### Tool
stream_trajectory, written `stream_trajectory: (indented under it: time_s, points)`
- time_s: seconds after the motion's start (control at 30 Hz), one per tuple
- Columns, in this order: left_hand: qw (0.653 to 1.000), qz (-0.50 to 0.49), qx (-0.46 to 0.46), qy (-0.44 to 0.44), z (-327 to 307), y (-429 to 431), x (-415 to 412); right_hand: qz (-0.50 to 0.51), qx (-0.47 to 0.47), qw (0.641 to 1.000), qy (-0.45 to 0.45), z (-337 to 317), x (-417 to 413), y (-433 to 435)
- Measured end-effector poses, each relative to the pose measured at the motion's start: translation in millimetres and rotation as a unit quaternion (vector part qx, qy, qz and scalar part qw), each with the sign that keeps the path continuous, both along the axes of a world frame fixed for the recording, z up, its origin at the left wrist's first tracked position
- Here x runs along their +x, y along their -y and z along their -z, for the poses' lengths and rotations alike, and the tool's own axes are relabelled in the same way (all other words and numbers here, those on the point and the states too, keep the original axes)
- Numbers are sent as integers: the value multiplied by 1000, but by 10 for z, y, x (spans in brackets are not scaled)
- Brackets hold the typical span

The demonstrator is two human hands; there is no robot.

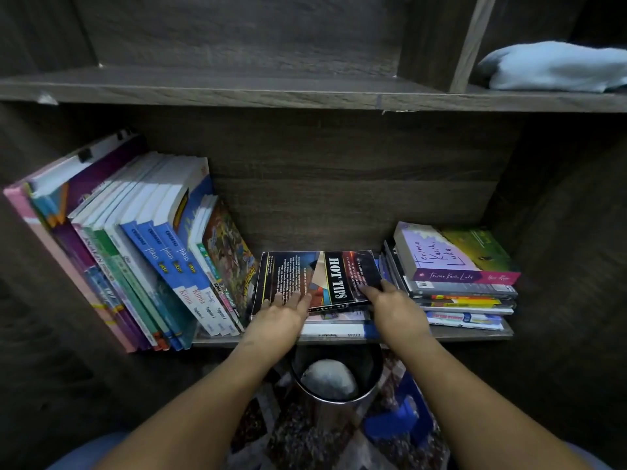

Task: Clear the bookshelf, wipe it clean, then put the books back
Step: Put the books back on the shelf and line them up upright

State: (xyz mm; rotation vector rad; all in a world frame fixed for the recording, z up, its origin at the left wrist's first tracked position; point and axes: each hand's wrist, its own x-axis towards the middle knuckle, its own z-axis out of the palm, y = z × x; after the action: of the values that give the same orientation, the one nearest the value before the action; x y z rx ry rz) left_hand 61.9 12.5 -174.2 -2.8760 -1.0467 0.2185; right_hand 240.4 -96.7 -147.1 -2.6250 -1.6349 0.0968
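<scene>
A dark book titled "HOT TIPS" [319, 276] lies flat on a low stack in the middle of the lower shelf [475, 335]. My left hand [281, 317] rests on its near left part with fingers straight. My right hand [393, 307] lies on its near right corner, fingers on the cover; whether the thumb hooks its edge I cannot tell. A row of leaning textbooks [152, 252] fills the shelf's left side. A flat pile topped by a purple book [451, 256] sits at the right.
A round dark bin [336, 374] with a pale bundle inside stands on the patterned floor below the shelf. A light blue cloth [556, 66] lies in the upper right compartment. The upper shelf board [237, 88] is bare.
</scene>
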Motion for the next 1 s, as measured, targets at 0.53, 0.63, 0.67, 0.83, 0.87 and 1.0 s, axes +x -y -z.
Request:
stream_trajectory:
  time_s: [0.53, 0.63, 0.67, 0.83, 0.87, 1.0]
  points:
    - [935, -85, 118, 325, -667, 147, -17, -164, 363, 915, -70, -429, -567, -194]
    - [901, -116, 135, 396, -797, 138, -156, -133, 273, 951, -58, -372, -615, -257]
    - [887, -123, 152, 418, -848, 133, -213, -134, 242, 959, -63, -347, -630, -276]
    - [868, -188, 209, 409, -1105, 146, -550, -191, 146, 967, -88, -227, -769, -435]
    - [873, -213, 207, 388, -1141, 143, -603, -204, 130, 966, -90, -192, -796, -459]
    - [884, -257, 218, 324, -1216, 55, -782, -231, 66, 966, -98, -92, -916, -533]
